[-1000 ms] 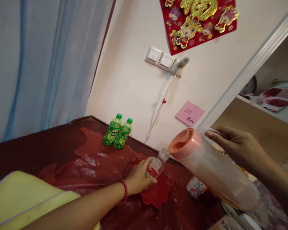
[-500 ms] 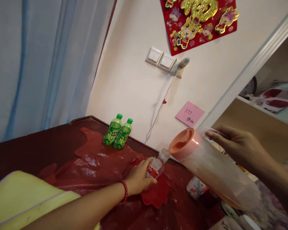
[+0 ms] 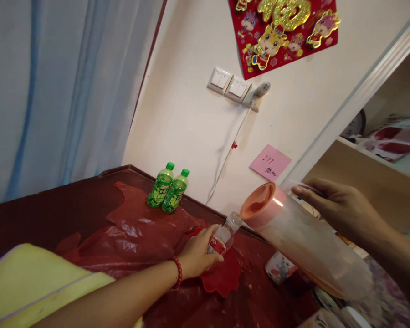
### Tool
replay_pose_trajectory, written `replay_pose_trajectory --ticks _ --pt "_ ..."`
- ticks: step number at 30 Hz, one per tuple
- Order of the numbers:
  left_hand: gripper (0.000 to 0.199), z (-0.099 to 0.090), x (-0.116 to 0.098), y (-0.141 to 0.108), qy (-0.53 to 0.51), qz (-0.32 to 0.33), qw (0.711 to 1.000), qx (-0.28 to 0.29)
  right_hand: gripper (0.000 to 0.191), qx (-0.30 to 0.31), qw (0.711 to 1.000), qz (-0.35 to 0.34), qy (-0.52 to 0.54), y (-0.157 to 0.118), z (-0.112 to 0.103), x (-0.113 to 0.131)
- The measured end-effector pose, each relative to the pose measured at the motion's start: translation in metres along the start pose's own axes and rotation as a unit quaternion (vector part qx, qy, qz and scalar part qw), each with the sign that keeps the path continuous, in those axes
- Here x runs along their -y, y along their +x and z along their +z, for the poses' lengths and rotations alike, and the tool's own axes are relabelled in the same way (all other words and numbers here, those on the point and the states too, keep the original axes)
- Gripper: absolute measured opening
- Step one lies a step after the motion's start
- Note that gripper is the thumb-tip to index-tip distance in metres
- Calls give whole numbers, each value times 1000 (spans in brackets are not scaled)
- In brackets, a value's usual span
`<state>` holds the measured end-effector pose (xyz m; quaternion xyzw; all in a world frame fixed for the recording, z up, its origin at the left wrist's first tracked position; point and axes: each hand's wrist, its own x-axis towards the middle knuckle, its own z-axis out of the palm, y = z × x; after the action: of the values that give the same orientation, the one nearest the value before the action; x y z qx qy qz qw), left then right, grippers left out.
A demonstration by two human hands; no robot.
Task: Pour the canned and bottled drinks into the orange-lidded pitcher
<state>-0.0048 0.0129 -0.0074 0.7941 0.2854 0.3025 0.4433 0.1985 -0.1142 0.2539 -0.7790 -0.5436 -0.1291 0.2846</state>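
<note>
My left hand (image 3: pixel 202 251) is wrapped round a small clear bottle (image 3: pixel 227 230) with a red and white label and an uncapped mouth. The bottle leans to the right over a red scalloped mat (image 3: pixel 222 278). My right hand (image 3: pixel 341 205) grips the handle of a translucent pitcher (image 3: pixel 304 246) with an orange lid. Tipped to the left, the pitcher has its lid's edge at the bottle mouth. Amber liquid shows along the pitcher's lower side. Whether liquid is passing into the bottle, I cannot tell.
Two green drink bottles (image 3: pixel 166 187) stand near the wall on a crumpled red plastic sheet (image 3: pixel 140 228). A printed cup (image 3: pixel 280 268) and other containers sit below the pitcher. A white cord (image 3: pixel 222 168) runs down from the wall socket. Yellow cloth (image 3: pixel 41 287) lies at the lower left.
The pitcher's body has shifted very slightly at its base. Both hands keep the same hold, and the bottle stays in place.
</note>
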Motion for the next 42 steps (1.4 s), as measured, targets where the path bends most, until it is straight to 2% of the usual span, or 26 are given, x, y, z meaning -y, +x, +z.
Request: replay_pose_trajectory --ticks 29,42 --pt "86 -1 -1 0 -4 -1 1000 2 77 -4 1000 -10 -6 2 4 -5" --pt "87 -1 -1 -1 -8 -2 1000 2 79 1 1000 12 -15 -1 3 5"
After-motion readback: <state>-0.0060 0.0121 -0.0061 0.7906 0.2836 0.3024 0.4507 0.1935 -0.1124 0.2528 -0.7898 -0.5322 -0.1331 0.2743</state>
